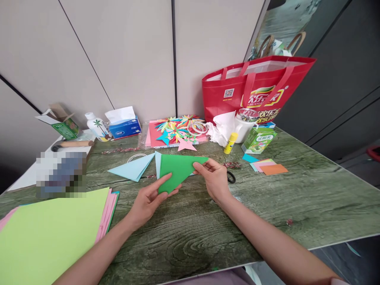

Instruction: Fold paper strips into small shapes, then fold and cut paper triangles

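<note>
Indoors, green table (190, 237), seemingly panelled wall (133, 51).

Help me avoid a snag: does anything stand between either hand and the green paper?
Nothing visible does: the left hand and right hand both hold the green paper. The light blue triangle lies to its left.

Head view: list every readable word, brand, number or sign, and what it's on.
"欢乐", "HUANLE": red bag; a strap covers part of the name.
"优酸乳": green carton.
QR code, line beneath too small: same bag.
Too small or blurred: blue tissue pack, white bottle, open green box, glue stick, jar lid.
No legible numbers.
</note>
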A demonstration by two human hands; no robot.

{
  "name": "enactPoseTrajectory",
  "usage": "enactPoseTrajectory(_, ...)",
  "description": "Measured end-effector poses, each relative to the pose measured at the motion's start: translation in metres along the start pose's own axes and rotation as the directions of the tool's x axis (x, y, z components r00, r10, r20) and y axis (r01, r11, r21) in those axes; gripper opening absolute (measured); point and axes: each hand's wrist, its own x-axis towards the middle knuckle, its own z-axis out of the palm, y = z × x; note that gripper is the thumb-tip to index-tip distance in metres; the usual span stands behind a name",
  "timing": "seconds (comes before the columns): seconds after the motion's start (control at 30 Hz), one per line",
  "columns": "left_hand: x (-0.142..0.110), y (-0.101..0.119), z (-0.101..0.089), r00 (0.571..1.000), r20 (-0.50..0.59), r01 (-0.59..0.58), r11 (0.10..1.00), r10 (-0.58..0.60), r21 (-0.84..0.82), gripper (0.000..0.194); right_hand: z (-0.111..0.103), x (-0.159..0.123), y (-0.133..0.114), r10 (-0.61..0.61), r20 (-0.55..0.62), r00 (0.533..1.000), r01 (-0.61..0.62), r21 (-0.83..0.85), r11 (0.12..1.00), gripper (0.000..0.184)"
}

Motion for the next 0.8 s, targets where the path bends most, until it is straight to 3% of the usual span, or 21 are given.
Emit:
enactPoseTrajectory(0.3,-0.0004,0.0034,-0.0038,0.996,-0.017,-0.08,0.939,0.091,0.334,0.022,0.0,0.0008,0.0,-0.014,-0.029,0.999,0.014,-0.01,1.0,0.02)
enactPoseTrajectory(0.53,-0.0018,0.0038,-0.0002,1.0,-0.015,-0.002,0.977,0.005,0.214,0.037,-0.0005,0.0013,0.0005,0.014,-0.042,0.999,-0.014,0.006,1.0,0.02)
enactPoseTrajectory(0.8,-0.0025,-0.0007,-0.0032,0.998,-0.062,0.044,0.968,-0.03,0.246,0.042,-0.0008,0.0014,0.0008,-0.017,-0.04,0.999,0.017,-0.008,1.0,0.018)
